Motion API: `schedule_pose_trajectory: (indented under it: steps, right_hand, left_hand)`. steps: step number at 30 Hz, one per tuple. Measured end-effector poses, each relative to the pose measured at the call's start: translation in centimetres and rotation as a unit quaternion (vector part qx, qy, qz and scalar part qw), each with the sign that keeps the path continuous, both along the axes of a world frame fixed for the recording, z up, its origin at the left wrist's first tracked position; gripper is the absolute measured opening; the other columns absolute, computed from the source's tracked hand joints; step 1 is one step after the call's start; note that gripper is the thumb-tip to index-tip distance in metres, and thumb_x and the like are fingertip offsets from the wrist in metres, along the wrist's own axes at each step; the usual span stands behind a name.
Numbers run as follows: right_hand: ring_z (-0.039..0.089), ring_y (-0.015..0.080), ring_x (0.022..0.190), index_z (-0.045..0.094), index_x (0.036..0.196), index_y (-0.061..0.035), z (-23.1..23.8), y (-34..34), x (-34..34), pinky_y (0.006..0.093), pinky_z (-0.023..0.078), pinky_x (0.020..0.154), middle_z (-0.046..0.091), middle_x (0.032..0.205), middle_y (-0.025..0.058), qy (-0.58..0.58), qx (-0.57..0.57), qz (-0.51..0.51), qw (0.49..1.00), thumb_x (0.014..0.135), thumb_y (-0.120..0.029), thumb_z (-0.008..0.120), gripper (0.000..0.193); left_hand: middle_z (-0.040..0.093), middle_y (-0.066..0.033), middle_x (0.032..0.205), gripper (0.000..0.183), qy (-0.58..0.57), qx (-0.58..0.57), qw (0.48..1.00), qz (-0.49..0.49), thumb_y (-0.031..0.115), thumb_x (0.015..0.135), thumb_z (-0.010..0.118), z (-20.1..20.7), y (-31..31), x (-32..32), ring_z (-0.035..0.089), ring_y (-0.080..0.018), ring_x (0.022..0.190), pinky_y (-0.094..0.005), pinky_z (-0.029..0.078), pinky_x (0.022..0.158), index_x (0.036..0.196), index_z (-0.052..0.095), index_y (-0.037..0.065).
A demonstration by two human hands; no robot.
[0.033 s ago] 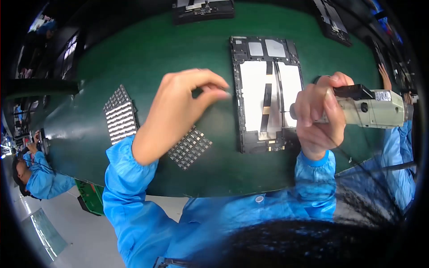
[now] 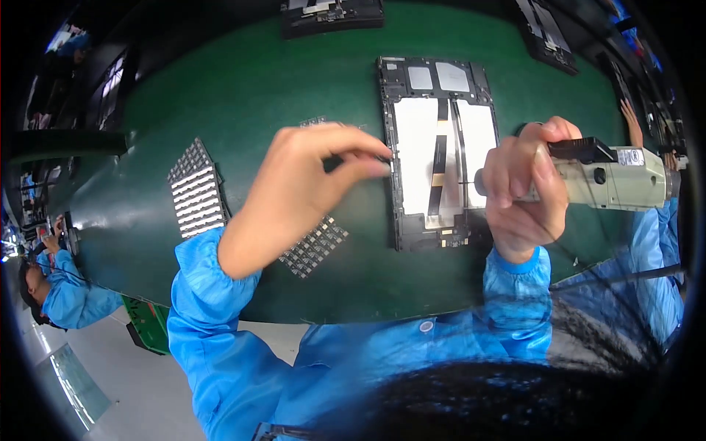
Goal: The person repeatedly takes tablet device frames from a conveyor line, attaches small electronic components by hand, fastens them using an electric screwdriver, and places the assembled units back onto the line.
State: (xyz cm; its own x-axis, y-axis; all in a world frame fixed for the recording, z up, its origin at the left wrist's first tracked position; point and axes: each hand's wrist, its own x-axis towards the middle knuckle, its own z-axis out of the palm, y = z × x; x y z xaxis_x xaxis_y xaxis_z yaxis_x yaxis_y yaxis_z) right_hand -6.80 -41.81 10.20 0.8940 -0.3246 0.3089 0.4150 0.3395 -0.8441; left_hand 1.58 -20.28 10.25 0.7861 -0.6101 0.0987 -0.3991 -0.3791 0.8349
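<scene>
A tablet-like device with its back off point(image 2: 413, 121) lies on the green table, showing a black frame, white inner panels and dark ribbon strips. At its left edge my left hand point(image 2: 294, 180) is pinched, thumb and index tips close together; whatever may be between them is too small to make out. My right hand point(image 2: 526, 191) wraps around a pale electric screwdriver point(image 2: 621, 180) with a black lever, held sideways over the device's right side. Beneath my left hand sits a sheet of small dark parts point(image 2: 316, 246), partly covered by the wrist.
Farther left is a tray with rows of small white and black parts point(image 2: 197, 195). More opened devices stand at the far edge point(image 2: 334, 18) and far right point(image 2: 546, 37). A person in blue point(image 2: 73, 294) sits at the left; another person's blue sleeve point(image 2: 654, 272) shows at the right.
My left hand has shifted slightly right, its fingertips now at the device's left edge. My right hand and the screwdriver have hardly moved.
</scene>
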Motion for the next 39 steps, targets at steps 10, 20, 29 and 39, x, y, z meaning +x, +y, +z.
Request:
schedule_pose_trajectory:
  steps: [10,20,29,39]
  right_hand:
    - [0.041,0.0123,0.047,0.047,0.115,-0.0101,0.0,1.3,0.0,0.0263,0.034,0.046,0.042,0.065,0.0007,0.008,-0.012,0.04,0.999,0.091,-0.015,0.053,0.025]
    - [0.04,0.0124,0.047,0.045,0.116,-0.0111,0.0,3.5,0.6,0.027,0.034,0.043,0.042,0.068,0.0018,0.023,-0.005,0.057,0.998,0.09,-0.008,0.053,0.028]
    - [0.04,0.0135,0.044,0.041,0.118,-0.0072,-2.2,4.4,1.2,0.0267,0.032,0.041,0.04,0.065,0.0047,0.023,-0.164,0.047,0.985,0.086,0.005,0.045,0.035]
    - [0.037,0.0127,0.047,0.041,0.115,-0.01,-2.7,4.6,0.8,0.0258,0.034,0.041,0.041,0.068,0.0043,0.068,-0.182,0.016,0.981,0.087,0.003,0.049,0.031]
  left_hand:
    - [0.066,-0.0118,0.087,0.015,0.122,0.01,0.991,-0.05,0.004,0.08,0.069,-1.4,-0.7,-3.2,0.065,-0.0235,0.077,-0.03,0.051,0.069,0.094,0.072,0.0]
    - [0.057,-0.0094,0.093,0.032,0.326,-0.031,0.945,-0.016,0.005,0.081,0.072,-2.8,-0.7,-2.5,0.063,-0.0144,0.077,-0.0282,0.055,0.065,0.105,0.052,-0.002]
    - [0.053,-0.0097,0.099,0.034,0.405,-0.088,0.91,-0.029,0.001,0.08,0.071,-4.2,-0.3,-2.2,0.062,-0.0143,0.078,-0.0266,0.055,0.067,0.103,0.046,-0.001]
    - [0.055,-0.0105,0.098,0.034,0.338,-0.096,0.935,-0.039,0.001,0.078,0.072,-5.2,0.0,-2.5,0.062,-0.0151,0.077,-0.027,0.052,0.068,0.103,0.048,-0.002]
